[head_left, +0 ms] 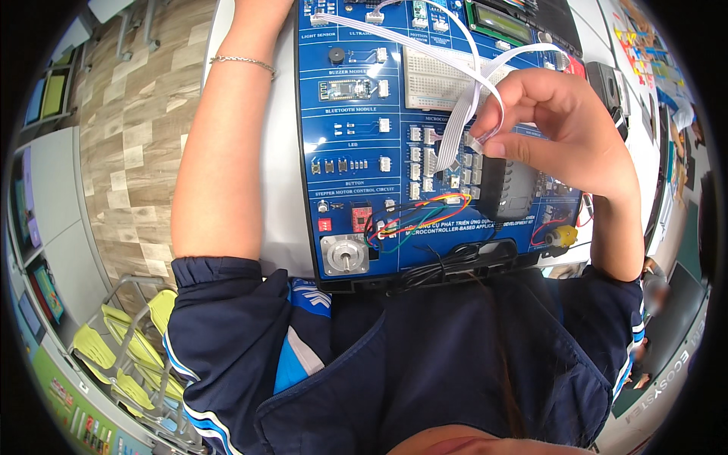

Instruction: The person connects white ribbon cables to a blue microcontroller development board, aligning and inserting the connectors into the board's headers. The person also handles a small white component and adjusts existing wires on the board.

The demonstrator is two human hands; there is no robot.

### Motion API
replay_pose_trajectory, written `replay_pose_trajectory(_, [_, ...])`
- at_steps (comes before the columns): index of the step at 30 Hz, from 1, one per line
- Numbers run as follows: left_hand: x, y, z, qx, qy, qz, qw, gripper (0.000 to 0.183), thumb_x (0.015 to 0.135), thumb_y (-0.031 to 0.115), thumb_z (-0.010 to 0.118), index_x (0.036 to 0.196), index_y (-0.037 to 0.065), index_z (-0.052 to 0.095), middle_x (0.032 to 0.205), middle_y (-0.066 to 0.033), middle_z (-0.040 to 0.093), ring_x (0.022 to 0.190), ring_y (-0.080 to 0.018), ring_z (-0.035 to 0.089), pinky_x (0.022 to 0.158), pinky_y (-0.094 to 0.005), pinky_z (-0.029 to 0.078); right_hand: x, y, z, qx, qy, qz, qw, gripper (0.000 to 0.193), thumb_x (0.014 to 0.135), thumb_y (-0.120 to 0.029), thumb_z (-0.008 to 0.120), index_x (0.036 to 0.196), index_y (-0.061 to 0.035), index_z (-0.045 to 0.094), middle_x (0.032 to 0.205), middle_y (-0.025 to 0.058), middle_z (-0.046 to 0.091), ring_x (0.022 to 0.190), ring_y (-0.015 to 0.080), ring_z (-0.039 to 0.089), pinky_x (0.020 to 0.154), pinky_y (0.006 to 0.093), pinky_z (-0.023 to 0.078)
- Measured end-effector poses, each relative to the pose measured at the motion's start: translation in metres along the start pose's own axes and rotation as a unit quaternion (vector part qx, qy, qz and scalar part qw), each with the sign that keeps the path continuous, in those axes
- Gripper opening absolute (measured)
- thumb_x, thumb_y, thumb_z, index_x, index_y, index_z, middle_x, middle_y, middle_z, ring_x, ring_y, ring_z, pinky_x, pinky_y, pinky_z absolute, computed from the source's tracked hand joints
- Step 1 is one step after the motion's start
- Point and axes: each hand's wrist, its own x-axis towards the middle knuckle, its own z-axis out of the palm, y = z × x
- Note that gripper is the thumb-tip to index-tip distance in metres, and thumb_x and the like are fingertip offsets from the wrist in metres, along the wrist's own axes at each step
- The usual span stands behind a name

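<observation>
Head view is showing me the right hand [557, 129] pinching the small white plug at the end of a flat white ribbon cable [462, 121], thumb and forefinger closed narrowly on it, just above the rows of white sockets in the middle of the blue circuit board [356, 174]. The cable is looping back toward the top of the board, past the white breadboard [440, 76]. My left hand is running out of the top edge, so I cannot tell whether it is open or closed; only the forearm with a thin bracelet [243, 62] is showing, lying along the white surface [280, 189] beside the board. As I am judging it, seating the plug well is calling for squaring it over one socket, keeping the ribbon untwisted, and pressing straight down, clear of the coloured wires [413, 216] nearer me.
</observation>
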Motion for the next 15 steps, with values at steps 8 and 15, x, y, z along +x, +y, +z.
replay_pose_trajectory(8, [0.000, -0.002, -0.001, -0.018, -0.006, -0.006, 1.000, 0.026, 0.093, 0.018, 0.064, 0.096, -0.005, 0.075, 0.087, -0.0075, 0.074, 0.081, -0.0112, 0.064, 0.073, -0.0259, 0.051, 0.004, 0.000, 0.009, -0.274, 0.073, -0.138, 0.949, 0.016, 0.075, 0.008, 0.077, 0.088, -0.0006, 0.072, 0.080, 0.0101, 0.073, 0.078, 0.0198, 0.073, 0.070, 0.0299, 0.056])
replay_pose_trajectory(15, [-0.001, 0.001, -0.001, -0.018, -0.001, -0.004, 1.000, 0.026, 0.093, 0.019, 0.064, 0.096, -0.005, 0.075, 0.088, -0.0078, 0.074, 0.082, -0.0113, 0.064, 0.074, -0.0258, 0.051, 0.000, -0.012, 0.016, -0.242, 0.064, -0.034, 0.968, 0.014, 0.075, 0.009, 0.077, 0.085, 0.0021, 0.071, 0.082, 0.0088, 0.073, 0.079, 0.0188, 0.071, 0.077, 0.0296, 0.053])
